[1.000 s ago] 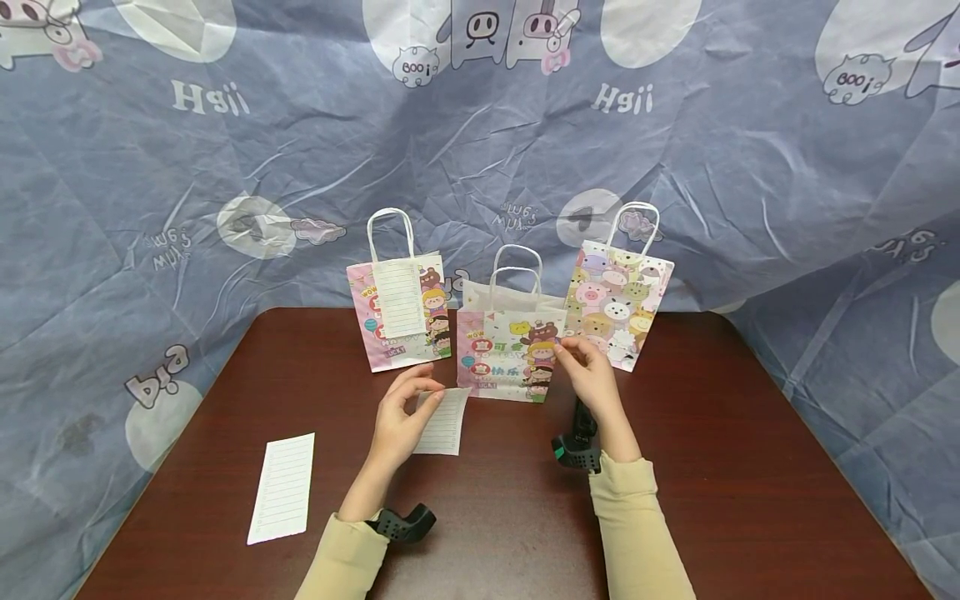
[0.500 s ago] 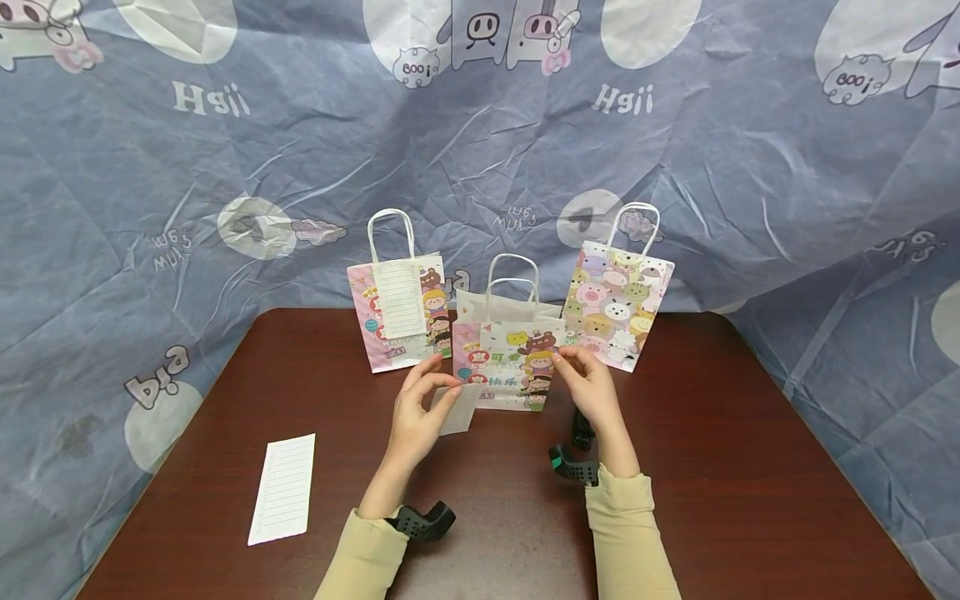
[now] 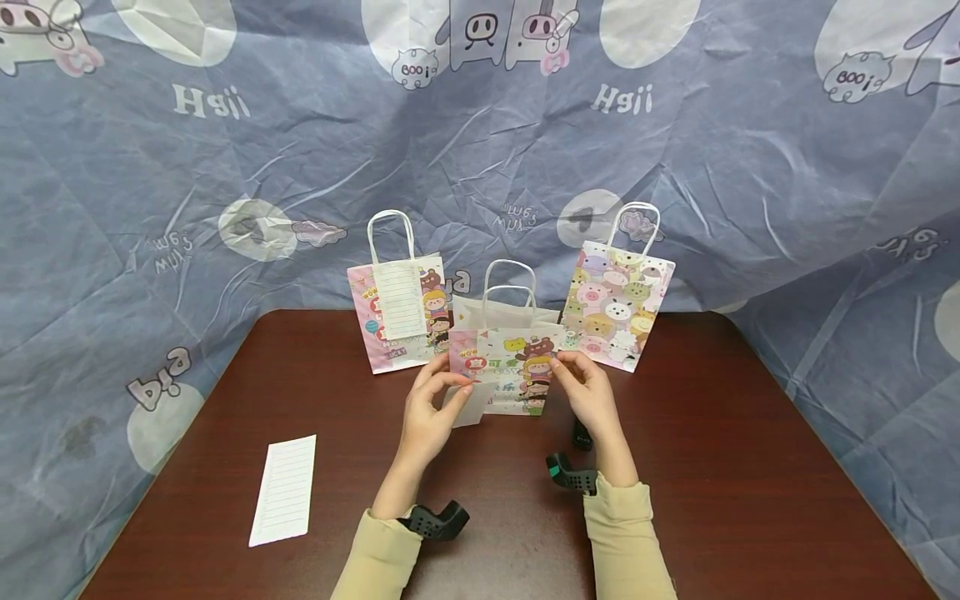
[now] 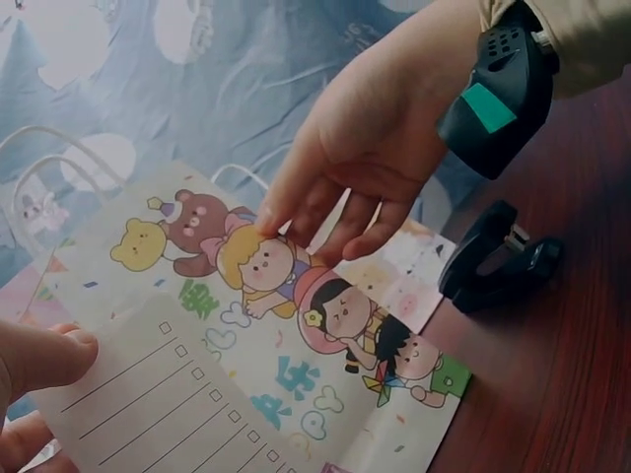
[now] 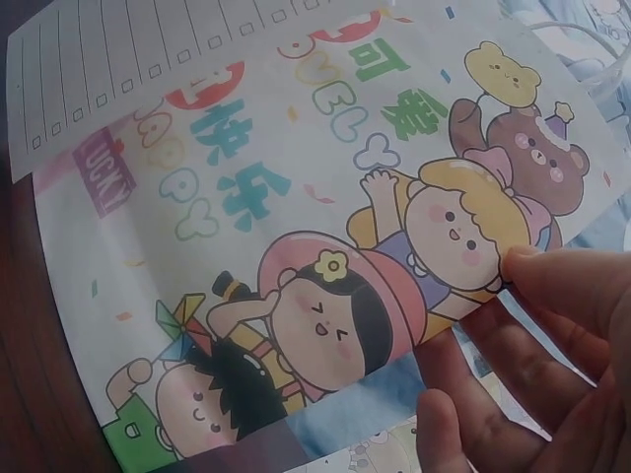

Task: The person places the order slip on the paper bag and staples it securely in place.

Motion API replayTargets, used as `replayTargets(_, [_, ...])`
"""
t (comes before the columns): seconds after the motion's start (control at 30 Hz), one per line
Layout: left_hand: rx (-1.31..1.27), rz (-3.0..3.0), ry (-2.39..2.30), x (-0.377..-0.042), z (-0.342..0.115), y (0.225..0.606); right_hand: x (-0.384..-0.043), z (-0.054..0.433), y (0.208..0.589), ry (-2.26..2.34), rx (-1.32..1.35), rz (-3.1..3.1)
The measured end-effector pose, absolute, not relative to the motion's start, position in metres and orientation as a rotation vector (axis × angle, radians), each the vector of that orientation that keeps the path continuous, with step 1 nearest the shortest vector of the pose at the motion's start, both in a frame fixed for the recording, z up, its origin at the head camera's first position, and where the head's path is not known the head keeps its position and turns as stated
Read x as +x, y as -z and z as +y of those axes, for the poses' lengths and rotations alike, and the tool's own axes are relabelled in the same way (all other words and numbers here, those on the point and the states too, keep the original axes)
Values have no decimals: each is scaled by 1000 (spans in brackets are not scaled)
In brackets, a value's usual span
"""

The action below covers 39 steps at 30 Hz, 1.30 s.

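- Two hands at work: left hand [image 3: 429,414] pinching a lined sheet [image 3: 468,407] between thumb and fingers, right hand [image 3: 592,392] gripping the right edge of the middle bag [image 3: 517,367]
- Lined sheet in front of the bag's lower left; contact between them cannot be told
- Step in hand, by judgement: bringing lined sheet to bag front, since the left bag [image 3: 362,321] bears a like sheet [image 3: 400,302]
- Next move probably calls for squaring the lined sheet while the right hand steadies the bag
- Loose sheet [image 3: 283,492] flat on the bench [image 3: 750,467]
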<state>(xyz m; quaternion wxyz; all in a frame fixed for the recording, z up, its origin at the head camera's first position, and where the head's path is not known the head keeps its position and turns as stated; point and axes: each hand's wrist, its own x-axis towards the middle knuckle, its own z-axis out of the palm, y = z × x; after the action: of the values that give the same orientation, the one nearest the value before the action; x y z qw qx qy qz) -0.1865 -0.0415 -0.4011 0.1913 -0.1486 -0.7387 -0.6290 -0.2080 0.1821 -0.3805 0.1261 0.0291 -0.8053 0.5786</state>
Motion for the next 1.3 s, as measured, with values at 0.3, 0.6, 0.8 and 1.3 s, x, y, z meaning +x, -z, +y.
replayTargets(0.3, [-383, -2104, 1743, -183, -40, 399, -215, 188, 393, -1700, 117, -2326])
replayTargets(0.6, [-377, -2099, 1739, -190, -43, 414, -222, 186, 404, -1697, 120, -2329])
replayTargets(0.8, [-370, -2092, 1725, -175, -42, 388, -208, 174, 383, -1681, 155, -2351])
replayTargets(1.3, [-398, -1985, 1713, -159, -43, 360, -181, 156, 344, -1664, 297, -2300])
